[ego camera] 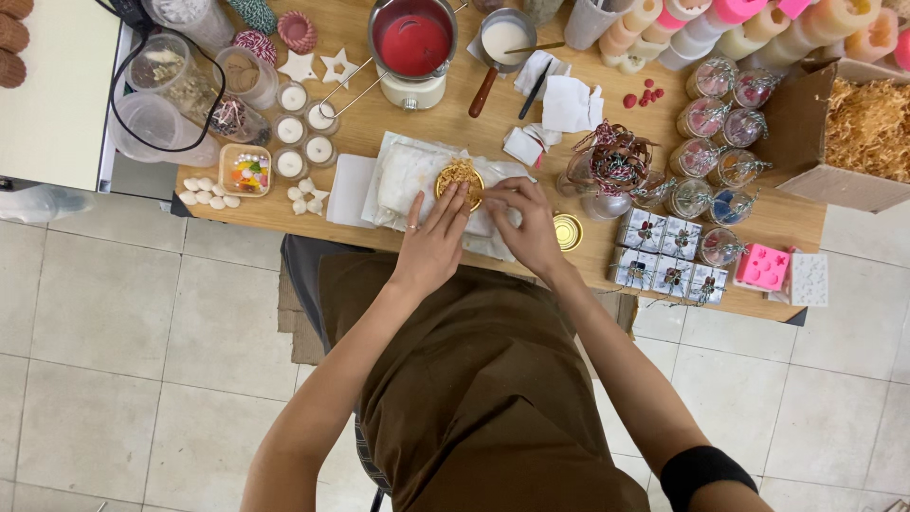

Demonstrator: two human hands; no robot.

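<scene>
Gripping a gold tin (460,180) on white cloth (403,180), left hand (434,242) fingers flat at its 7 o'clock, right hand (527,228) pinching its 3 o'clock rim, gold lid (568,231) at 4 o'clock, red pot (413,43) at 12 o'clock.

gold tin (460,180) partly under fingers (453,204)

Brown apron, ring on left hand (431,242), black band on right forearm.
</scene>
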